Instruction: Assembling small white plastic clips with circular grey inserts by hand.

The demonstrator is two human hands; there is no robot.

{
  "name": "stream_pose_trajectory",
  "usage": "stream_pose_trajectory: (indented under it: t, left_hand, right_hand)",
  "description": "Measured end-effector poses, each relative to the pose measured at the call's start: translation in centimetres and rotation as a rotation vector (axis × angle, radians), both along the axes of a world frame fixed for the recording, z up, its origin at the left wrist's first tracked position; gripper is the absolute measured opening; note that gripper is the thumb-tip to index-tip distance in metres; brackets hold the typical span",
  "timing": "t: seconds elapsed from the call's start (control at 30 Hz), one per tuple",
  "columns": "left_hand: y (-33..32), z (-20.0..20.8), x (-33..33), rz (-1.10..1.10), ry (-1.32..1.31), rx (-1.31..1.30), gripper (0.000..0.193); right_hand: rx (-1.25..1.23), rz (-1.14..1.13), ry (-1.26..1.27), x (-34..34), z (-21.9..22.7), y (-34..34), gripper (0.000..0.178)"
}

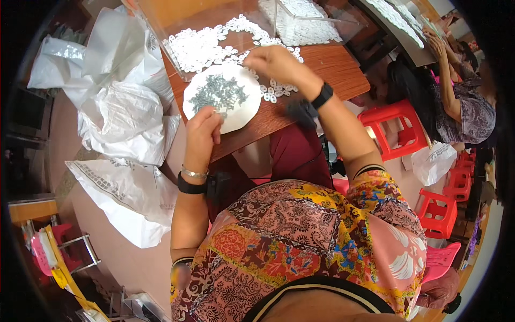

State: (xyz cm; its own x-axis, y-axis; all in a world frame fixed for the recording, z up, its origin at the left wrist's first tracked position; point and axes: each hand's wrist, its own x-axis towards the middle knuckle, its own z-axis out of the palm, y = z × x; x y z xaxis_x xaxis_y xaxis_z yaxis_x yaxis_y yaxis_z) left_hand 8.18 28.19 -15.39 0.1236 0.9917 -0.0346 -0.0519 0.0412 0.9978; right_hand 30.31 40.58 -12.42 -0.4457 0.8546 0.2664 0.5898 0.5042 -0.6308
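Observation:
A white scalloped plate (238, 119) lies near the table's front left corner, with a heap of small dark grey-green pieces (217, 91) on it. My left hand (204, 129) is at the plate's near edge, thumb and fingers pinched; whatever is between them is too small to name. Beyond the plate's right rim, my right hand (276, 64) is closed with its fingertips bent down by the white pieces; its grip hides what it may hold. Many small white oval pieces with holes (196, 49) are spread behind the plate, and several more (272, 91) lie under my right wrist.
Clear plastic panels (316, 19) stand around the brown tabletop (335, 75), and rows of white pieces (300, 27) lie behind. White sacks (126, 121) crowd the floor at left. A red stool (394, 129) stands at right, near another person (464, 110) at a second table.

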Motion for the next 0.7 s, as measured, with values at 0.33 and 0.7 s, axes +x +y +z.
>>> stream_pose_trajectory:
  t: [0.33,0.7]
  left_hand:
    - [-0.3,-0.5,-0.1,0.029,-0.182,-0.073,0.02]
    - [-0.4,0.3,1.1,0.016,-0.228,-0.07,0.019]
  right_hand:
    - [0.045,-0.138,-0.541,4.5,-4.1,7.3,0.018]
    - [0.067,-0.127,-0.399,4.5,-3.9,6.6,0.015]
